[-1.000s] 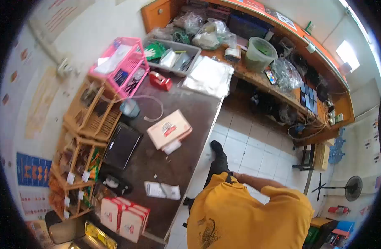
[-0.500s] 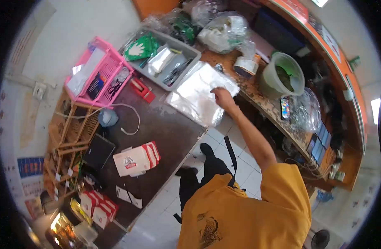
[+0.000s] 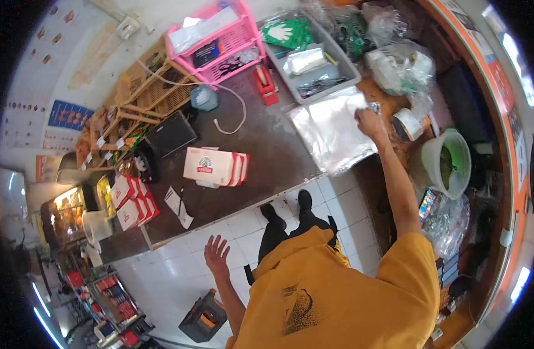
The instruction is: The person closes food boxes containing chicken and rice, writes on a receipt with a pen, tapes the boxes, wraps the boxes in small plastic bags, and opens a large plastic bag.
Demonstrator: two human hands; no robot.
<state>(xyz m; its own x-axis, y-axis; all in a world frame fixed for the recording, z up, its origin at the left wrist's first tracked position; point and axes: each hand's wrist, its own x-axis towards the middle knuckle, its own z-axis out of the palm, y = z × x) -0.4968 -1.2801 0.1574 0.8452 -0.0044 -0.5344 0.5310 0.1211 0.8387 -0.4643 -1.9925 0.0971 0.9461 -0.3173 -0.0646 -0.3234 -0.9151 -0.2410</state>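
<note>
Plastic sheets [image 3: 331,134] | right hand [image 3: 369,121] curled at edge, grip unclear | left hand [image 3: 217,256] outstretched, fingers spread

On bench [image 3: 267,145]: boxes [image 3: 212,167], L of plastic sheets [image 3: 330,129]; tray [image 3: 332,91] behind sheets, glove pkt. [image 3: 287,34] in; tape disp. [image 3: 266,87] L of tray.

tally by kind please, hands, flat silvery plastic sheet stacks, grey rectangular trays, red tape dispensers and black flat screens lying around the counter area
Bare left hand and bare right hand: 2
Flat silvery plastic sheet stack: 1
Grey rectangular plastic tray: 1
Red tape dispenser: 1
Black flat screen: 1
Total: 6
</note>
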